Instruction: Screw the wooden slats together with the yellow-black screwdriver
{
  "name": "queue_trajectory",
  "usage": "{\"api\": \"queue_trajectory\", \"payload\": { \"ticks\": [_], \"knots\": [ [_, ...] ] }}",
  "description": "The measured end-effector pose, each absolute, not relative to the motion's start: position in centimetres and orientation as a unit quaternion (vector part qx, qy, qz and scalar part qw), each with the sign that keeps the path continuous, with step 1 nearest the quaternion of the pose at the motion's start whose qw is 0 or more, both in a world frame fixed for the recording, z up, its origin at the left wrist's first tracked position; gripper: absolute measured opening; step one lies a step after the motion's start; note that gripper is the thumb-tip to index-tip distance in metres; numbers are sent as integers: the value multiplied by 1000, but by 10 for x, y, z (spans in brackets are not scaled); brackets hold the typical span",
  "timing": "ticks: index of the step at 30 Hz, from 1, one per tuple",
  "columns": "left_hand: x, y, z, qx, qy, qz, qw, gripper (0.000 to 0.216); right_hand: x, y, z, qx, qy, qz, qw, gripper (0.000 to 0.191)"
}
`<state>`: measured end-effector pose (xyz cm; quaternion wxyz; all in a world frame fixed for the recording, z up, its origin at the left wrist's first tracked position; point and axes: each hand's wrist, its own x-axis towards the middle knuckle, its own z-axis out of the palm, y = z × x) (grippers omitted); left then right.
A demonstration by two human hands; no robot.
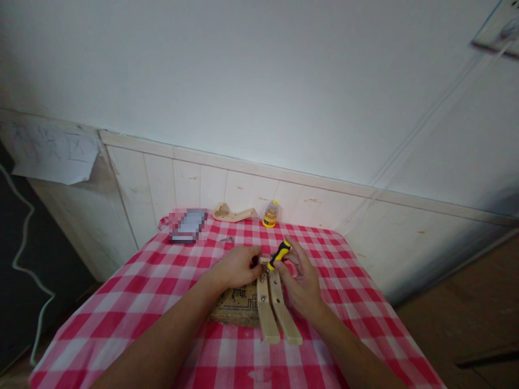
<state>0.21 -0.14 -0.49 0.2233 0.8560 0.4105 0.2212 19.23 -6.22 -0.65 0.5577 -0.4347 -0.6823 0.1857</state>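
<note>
My right hand (303,281) grips a yellow and black screwdriver (279,255). The tool slants down to the left, its tip at a screw in the nearer of two pale wooden pieces. That left wooden piece (266,319) and the right wooden piece (287,320) lie side by side, with holes along them. At their far end my left hand (241,265) closes its fingers on the wood, though the fingertips are partly hidden. Beneath the left hand and the wood rests a brown board (233,310) with dark printed markings.
A red and white checked cloth (162,302) covers the table. Small metal pieces (227,239) lie beyond my left hand. Further back are a phone (188,226), another wooden piece (235,215) and a yellow-lidded clear container (270,214). The white wall (243,108) borders the far edge.
</note>
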Motion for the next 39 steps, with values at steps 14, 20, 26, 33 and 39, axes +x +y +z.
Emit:
{"api": "queue_trajectory", "payload": {
  "ticks": [14,20,26,33,39],
  "knots": [
    [2,-1,-4,860,404,224,217,11,188,-64,-3,-427,-674,158,582,49],
    [2,-2,-3,859,413,213,213,14,186,-61,-3,-428,-650,167,605,48],
    [2,-3,-2,858,413,212,219,13,186,-62,-3,-443,-642,152,607,48],
    [3,-3,-3,857,421,206,213,14,186,-61,-8,-448,-647,112,606,47],
    [3,-5,1,862,417,208,201,17,188,-62,-10,-452,-651,100,601,41]
  ]
}}
